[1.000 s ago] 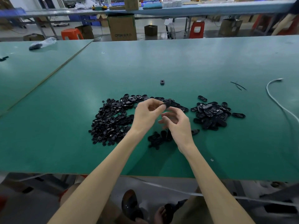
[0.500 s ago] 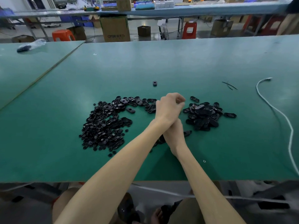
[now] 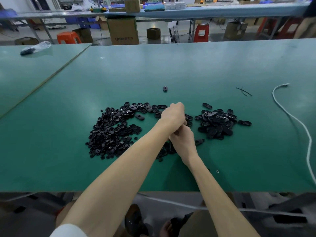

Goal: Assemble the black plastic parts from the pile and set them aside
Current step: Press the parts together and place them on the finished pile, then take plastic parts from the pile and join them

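Touching right hand [image 3: 183, 143], left hand [image 3: 173, 115] curls beside glossy oval parts [image 3: 216, 123].

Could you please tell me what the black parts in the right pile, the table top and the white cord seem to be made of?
The parts look like hard moulded plastic, glossy: light glints off their smooth oval shells. The table top is probably a green rubber or vinyl mat, matte with a faint sheen. The cord seems sheathed in flexible white plastic, judging by its loose curves.
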